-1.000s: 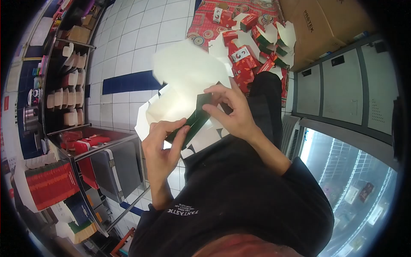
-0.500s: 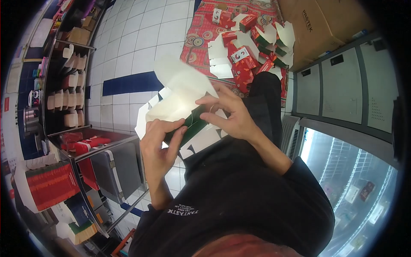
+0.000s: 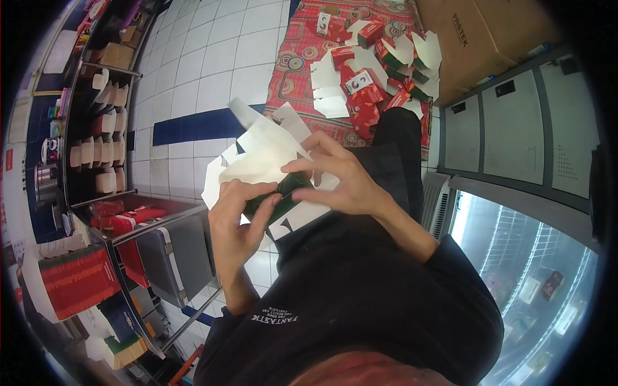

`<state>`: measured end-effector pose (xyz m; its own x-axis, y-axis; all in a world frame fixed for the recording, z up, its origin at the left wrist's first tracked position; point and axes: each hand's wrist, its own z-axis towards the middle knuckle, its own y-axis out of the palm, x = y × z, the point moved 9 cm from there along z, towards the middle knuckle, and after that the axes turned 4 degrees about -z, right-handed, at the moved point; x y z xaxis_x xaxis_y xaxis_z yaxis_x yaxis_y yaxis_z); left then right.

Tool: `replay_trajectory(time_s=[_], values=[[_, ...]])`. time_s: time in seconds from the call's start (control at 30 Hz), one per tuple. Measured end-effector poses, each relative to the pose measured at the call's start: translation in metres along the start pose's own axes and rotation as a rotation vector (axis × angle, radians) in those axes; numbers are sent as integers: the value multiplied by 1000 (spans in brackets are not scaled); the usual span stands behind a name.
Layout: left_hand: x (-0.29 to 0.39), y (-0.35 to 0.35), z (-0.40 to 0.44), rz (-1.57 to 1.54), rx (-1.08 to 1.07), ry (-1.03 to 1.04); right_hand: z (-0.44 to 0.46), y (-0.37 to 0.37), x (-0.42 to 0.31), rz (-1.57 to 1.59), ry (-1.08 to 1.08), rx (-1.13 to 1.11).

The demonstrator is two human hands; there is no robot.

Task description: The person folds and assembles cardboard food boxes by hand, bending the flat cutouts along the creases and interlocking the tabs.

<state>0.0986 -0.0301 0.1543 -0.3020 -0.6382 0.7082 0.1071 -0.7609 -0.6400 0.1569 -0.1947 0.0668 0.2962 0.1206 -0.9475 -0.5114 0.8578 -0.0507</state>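
Observation:
A partly folded cardboard box (image 3: pixel 257 151), white inside with a dark green panel (image 3: pixel 297 186), is held in front of my body above my lap. My left hand (image 3: pixel 237 209) pinches the green panel's left part between thumb and fingers. From the right, my right hand (image 3: pixel 347 180) has its thumb and bent fingers on the same panel, closed around its edge. A white flap at the far side is smeared by motion. White cut tabs stick out at the box's left and lower edges.
Several red-and-white cardboard boxes (image 3: pixel 367 90) lie on a red patterned mat (image 3: pixel 296 61) ahead. A large brown carton (image 3: pixel 483 38) and grey lockers (image 3: pixel 512 125) stand at right, above a lit glass cabinet (image 3: pixel 521 276). Metal shelving (image 3: pixel 164 222) with stacked cartons is at left.
My right hand has shifted slightly left, its fingers closing in on the green panel. The large white flap has swung and folded lower. My left hand stays nearly in place.

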Motion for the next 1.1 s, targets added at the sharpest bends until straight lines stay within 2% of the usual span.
replay_trajectory(time_s=[0.1, 0.17, 0.23, 0.27, 0.3, 0.37, 0.4, 0.43, 0.47, 0.53, 0.57, 0.67, 0.7, 0.73, 0.77, 0.8, 0.87, 0.93, 0.97, 1.03, 1.07, 1.1], values=[[-3, 2, -4, -1, -2, -62, -2, 8, -8, -132, -44, -55], [-7, 4, -3, 10, -21, -85, -6, 8, -1, -239, -144, 11], [3, 1, -2, 179, 56, 103, -9, 1, 5, -238, -112, 86], [-6, 6, -6, 178, 57, 99, -12, -8, 8, -238, -76, 164], [-17, -1, -14, 84, 208, 120, -14, -14, 11, -239, -75, 163], [-40, -16, -36, -102, 511, 168, -17, -49, 16, -351, -90, 371], [-51, -4, -34, 73, 366, 21, -19, -67, 21, -364, -98, 482], [-60, 18, -28, 72, 141, -106, -19, -88, 30, -289, -103, 605], [-78, 47, -37, -44, -20, -169, -20, -113, 34, -380, -83, 711], [-87, 96, -64, 32, -339, -123, -15, -166, 43, -513, -16, 883], [-90, 115, -77, 48, -458, -179, -14, -192, 52, -553, 33, 947], [-94, 134, -98, 153, -516, -127, -18, -239, 115, -965, 127, 861], [-100, 136, -102, 190, -518, -130, -24, -237, 122, -965, 130, 860], [-104, 137, -104, 225, -515, -134, -22, -229, 133, -937, 154, 732], [-108, 137, -106, 222, -512, -140, -22, -216, 144, -907, 177, 601], [-113, 138, -105, 188, -514, -163, -30, -199, 165, -749, 213, 549], [-119, 138, -104, 152, -523, -192, -37, -144, 174, -466, 441, 257], [-112, 132, -94, 140, -461, -123, -48, -89, 181, -363, 428, 41], [-110, 129, -90, 142, -467, -123, -62, -64, 198, -171, 563, -3], [-125, 119, -87, -37, -416, -446, -63, -28, 171, -121, 618, -132], [-118, 107, -79, 18, -277, -350, -63, -20, 160, -118, 622, -133], [-118, 105, -77, 17, -277, -353, -60, -10, 145, -86, 542, -163]])
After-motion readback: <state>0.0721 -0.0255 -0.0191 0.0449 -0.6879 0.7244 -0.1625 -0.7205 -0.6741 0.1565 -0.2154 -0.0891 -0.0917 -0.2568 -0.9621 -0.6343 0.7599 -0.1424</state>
